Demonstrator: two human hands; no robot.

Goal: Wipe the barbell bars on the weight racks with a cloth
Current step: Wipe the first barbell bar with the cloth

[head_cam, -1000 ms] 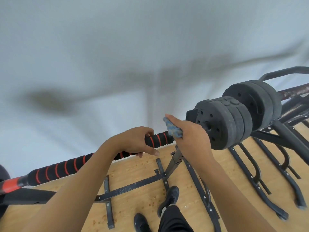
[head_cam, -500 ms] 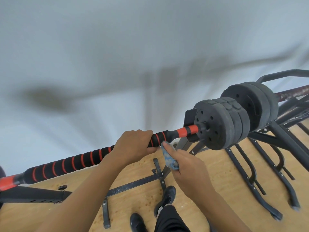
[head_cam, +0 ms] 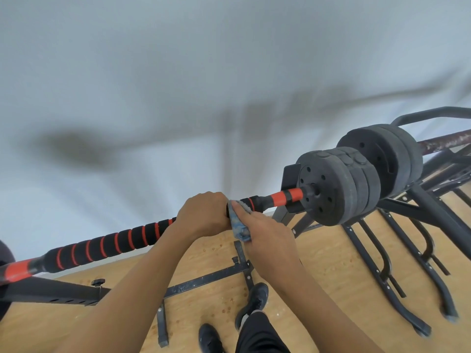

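Observation:
A barbell bar with black foam grip and red rings runs from lower left up to black weight plates on the right. My left hand grips the bar from above near its right end. Right beside it, my right hand holds a blue cloth and presses it against the bar. The bar's red end section shows between the cloth and the plates.
A second set of black plates on a rusty bar sits behind to the right. Black rack frames stand on the wooden floor. My shoes are below the bar. A white wall fills the background.
My right hand dropped from the bar's right end, then came back up and pressed the cloth onto the bar next to my left hand. My left hand slid right along the grip.

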